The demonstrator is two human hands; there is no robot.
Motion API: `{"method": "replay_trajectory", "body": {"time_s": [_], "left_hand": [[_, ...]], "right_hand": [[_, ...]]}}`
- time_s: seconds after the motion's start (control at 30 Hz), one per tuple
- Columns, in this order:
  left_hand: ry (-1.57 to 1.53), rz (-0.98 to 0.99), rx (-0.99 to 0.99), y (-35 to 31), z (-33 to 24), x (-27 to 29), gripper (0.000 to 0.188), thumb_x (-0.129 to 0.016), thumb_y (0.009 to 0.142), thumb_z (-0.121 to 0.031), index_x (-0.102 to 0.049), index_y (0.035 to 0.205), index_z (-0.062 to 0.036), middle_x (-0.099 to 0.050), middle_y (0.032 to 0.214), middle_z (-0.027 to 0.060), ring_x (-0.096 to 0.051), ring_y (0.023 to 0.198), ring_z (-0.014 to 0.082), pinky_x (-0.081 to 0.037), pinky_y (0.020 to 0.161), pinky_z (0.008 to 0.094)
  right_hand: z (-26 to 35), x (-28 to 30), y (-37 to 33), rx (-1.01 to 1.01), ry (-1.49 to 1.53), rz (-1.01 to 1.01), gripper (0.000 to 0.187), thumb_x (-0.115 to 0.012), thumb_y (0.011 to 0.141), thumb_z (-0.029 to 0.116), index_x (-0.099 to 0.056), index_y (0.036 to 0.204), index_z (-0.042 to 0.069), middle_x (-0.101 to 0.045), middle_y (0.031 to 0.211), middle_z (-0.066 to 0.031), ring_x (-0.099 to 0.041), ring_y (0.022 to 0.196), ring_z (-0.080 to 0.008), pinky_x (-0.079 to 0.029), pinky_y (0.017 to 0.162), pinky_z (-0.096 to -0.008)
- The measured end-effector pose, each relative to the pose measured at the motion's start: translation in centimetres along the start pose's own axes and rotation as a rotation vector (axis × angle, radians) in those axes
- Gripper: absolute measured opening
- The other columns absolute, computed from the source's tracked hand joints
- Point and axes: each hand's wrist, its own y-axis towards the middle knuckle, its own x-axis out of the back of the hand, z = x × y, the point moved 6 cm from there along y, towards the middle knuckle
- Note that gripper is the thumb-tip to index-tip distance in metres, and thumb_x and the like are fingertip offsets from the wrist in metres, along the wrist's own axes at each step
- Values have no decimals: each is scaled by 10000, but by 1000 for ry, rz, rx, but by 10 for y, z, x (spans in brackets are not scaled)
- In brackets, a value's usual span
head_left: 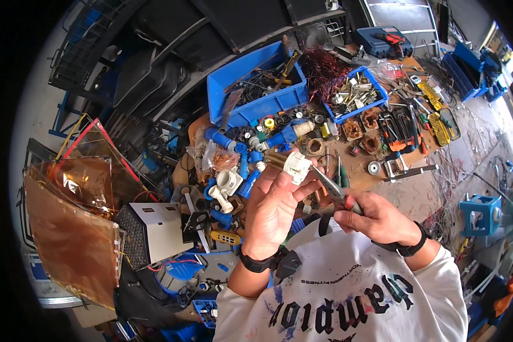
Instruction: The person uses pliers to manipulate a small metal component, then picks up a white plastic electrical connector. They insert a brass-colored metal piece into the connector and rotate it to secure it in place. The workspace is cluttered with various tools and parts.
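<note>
Bright, even daylight, soft shadows, sharp centre; strong fisheye bending and black vignette at the rim.

The fitting [296, 166] held in the left hand [273, 208] is smooth, matt white plastic; the pliers [332, 188] in the right hand [376, 219] are bare grey metal with red handle grips. The far bins [256, 85] are glossy blue plastic. At the near left, the amber sheet [74, 228] is glossy translucent film.

One head-worn fisheye view looks steeply down, close over the person's chest and raised hands; cluttered workbench [404, 188] beyond; edges curve.
</note>
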Motion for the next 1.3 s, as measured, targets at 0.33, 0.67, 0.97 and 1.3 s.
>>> {"method": "replay_trajectory", "body": {"time_s": [0.33, 0.67, 0.97, 1.3], "left_hand": [[-6, -13, 8, -3, -1, 2, 425, -574, 958, -240, -498, 1303, -3, -599, 1225, 199, -594, 1131, 338, -473, 978, 467], [136, 16, -19, -5, -3, 5, 532, -576, 948, -334, -468, 1328, 22, -607, 1211, 206, -589, 1142, 362, -485, 963, 494], [223, -48, -44, -6, -11, 7, 515, -626, 924, -280, -487, 1305, 37, -623, 1163, 214, -611, 1103, 361, -510, 935, 459], [600, -119, -288, -8, -35, 12, 429, -685, 873, -79, -525, 1247, 57, -636, 1111, 148, -655, 1023, 285, -545, 892, 388]], "right_hand": [[-3, -4, 0, -7, -26, 12, 192, -563, 957, 219, -526, 925, 34, -508, 615, -28, -481, 565, -139, -398, 543, -314], [5, -4, -4, -10, -141, 58, 209, -550, 958, 211, -563, 1061, 30, -540, 646, -88, -541, 602, -222, -426, 586, -359], [7, -6, -1, -82, -160, 71, 281, -550, 947, 201, -570, 1179, 43, -544, 688, -75, -549, 625, -210, -442, 620, -352], [-1, 5, -3, -49, -170, -13, 312, -581, 908, 94, -543, 1208, 15, -536, 760, -75, -517, 690, -190, -433, 666, -324]]}}
